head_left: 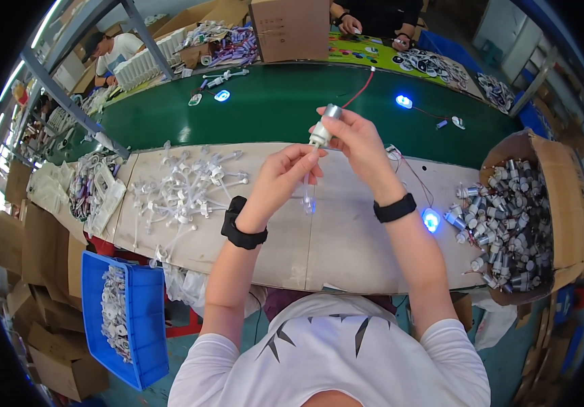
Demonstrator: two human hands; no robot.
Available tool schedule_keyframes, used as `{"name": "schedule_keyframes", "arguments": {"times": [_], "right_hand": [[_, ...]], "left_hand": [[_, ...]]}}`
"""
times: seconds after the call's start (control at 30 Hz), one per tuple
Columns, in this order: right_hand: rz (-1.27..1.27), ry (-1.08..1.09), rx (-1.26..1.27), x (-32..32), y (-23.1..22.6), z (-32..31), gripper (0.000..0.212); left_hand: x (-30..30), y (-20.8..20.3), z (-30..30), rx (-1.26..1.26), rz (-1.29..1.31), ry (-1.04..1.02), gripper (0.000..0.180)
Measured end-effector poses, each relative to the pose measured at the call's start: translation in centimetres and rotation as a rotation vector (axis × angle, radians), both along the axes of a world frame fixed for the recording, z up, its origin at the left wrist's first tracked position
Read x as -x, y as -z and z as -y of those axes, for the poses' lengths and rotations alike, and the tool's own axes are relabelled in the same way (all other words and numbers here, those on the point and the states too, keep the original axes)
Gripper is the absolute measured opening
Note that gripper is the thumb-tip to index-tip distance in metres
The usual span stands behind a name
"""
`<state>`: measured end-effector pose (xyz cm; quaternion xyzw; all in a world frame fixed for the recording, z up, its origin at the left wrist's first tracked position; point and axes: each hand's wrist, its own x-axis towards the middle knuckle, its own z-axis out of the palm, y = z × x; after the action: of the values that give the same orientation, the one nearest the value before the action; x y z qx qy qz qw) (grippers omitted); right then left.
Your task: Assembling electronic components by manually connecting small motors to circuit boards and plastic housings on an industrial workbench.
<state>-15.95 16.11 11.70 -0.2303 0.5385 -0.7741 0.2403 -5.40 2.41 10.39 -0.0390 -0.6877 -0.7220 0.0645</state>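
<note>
— Silver and white, that little motor pump (324,124) the person has up above the tabletop (346,237): right hand (359,139) closed round its metal body, a red wire trailing off the top toward the green belt (285,108).

— And the left hand (285,175)?

— Pinched on a thin clear tube (307,193) that hangs from the pump's white end. I'd judge the tube is just being fitted; whether it's fully seated I can't tell.

— How much is left?

— Plenty, by the look. The cardboard box (563,197) to the right is heaped with the same pumps, too many to count, dozens at least. White plastic tube fittings (187,186) lie scattered to the left, again dozens.

— Anything finished?

— Three blue lights glow: one (431,220) on the tabletop near the right wrist, two on the belt. One blue crate (144,325) of white parts sits low on the left. Both wrists wear one black band each.
</note>
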Motion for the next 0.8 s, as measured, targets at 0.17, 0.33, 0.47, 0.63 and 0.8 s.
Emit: {"name": "schedule_keyframes", "arguments": {"times": [0.17, 0.33, 0.47, 0.63, 0.8], "right_hand": [[-0.169, -0.021, 0.026, -1.8, 1.4, -0.2, 0.033], [-0.036, 0.023, 0.209, -3.5, 2.6, -0.1, 0.027], [0.14, 0.117, 0.4, -5.0, 3.2, 0.0, 0.024], [0.126, 0.219, 0.391, -5.5, 4.4, -0.1, 0.026], [0.068, 0.235, 0.382, -5.7, 4.7, -0.4, 0.026]], "left_hand": [[-0.6, 1.6, -0.5, -0.041, -0.054, -0.11, 0.022], [-1.4, 2.5, -1.9, 0.054, -0.084, -0.252, 0.019], [-2.0, 3.0, -3.4, 0.055, -0.085, -0.283, 0.019], [-2.3, 2.8, -3.9, 0.121, -0.038, -0.246, 0.019], [-2.4, 3.4, -4.2, 0.091, -0.034, -0.234, 0.019]]}}
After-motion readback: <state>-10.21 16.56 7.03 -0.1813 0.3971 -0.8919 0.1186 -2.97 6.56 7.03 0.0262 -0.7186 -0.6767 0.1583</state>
